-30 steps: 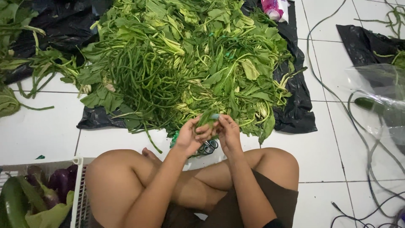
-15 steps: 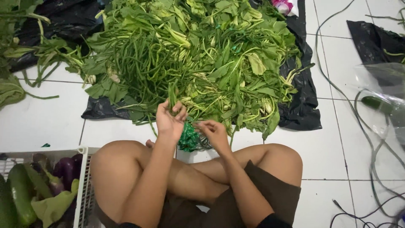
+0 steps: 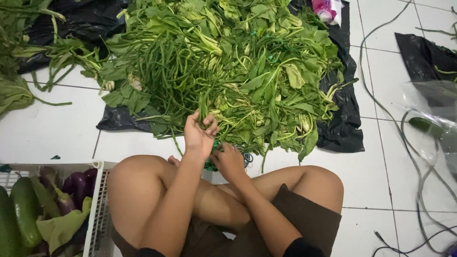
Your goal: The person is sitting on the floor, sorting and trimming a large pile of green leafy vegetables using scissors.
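Observation:
I sit cross-legged on a white tiled floor before a big heap of leafy greens (image 3: 266, 62) and long green beans (image 3: 171, 66) lying on black plastic sheeting (image 3: 342, 119). My left hand (image 3: 199, 133) reaches up into the near edge of the heap, fingers curled around a few bean stems. My right hand (image 3: 229, 162) is lower, by my knee, resting on a bunch of green ties (image 3: 215, 148); what its fingers hold is hidden.
A white plastic crate (image 3: 97, 209) at lower left holds cucumbers and purple eggplants. More greens lie at far left. A clear plastic bag (image 3: 433, 123) with a cucumber and several grey cables (image 3: 381, 90) lie to the right. A pink-and-white packet (image 3: 326, 9) sits at the top.
My hands were together at the heap's edge; the left has lifted into the beans and the right has dropped toward my knee. The view has shifted slightly.

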